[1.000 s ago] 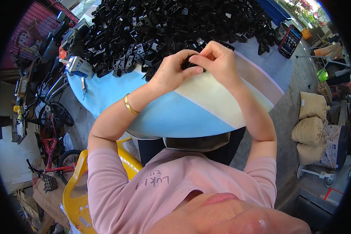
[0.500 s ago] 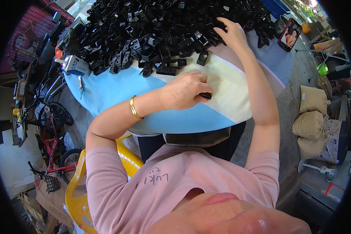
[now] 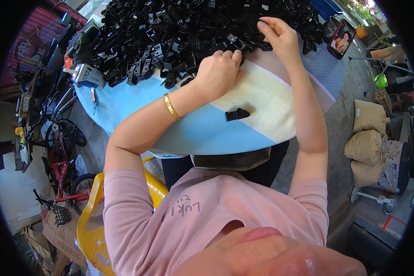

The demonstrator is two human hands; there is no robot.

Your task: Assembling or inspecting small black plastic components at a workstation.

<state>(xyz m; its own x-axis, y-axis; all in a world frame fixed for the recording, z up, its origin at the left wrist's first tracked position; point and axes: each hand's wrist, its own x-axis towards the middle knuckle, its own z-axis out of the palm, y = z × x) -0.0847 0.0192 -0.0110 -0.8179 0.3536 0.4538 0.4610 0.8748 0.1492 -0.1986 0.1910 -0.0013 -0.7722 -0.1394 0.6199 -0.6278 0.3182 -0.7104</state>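
A large heap of small black plastic clip-like parts (image 3: pixel 170 32) covers the far side of the cloth-covered table (image 3: pixel 138 110). My left hand (image 3: pixel 218 73), wearing a gold bangle (image 3: pixel 171 106), reaches to the heap's near edge. Its fingers are curled down with the tips hidden, so what they hold cannot be made out. Over the heap's right edge, my right hand (image 3: pixel 283 40) has thumb and fingers apart, with nothing visible between them. One black clip-like part (image 3: pixel 237 114) lies alone on the cream and blue cloth, nearer to me.
A phone (image 3: pixel 342 39) stands at the table's far right. On the left edge are a small blue and white box (image 3: pixel 88 76) and a metal clipper-like tool (image 3: pixel 94 101). A yellow chair (image 3: pixel 94 230) is beside me; tan sacks (image 3: pixel 369 117) sit to the right.
My left hand has let go of the black part on the cloth and moved away to the heap's edge. My right hand has shifted slightly, its fingers drawn a little closer together.
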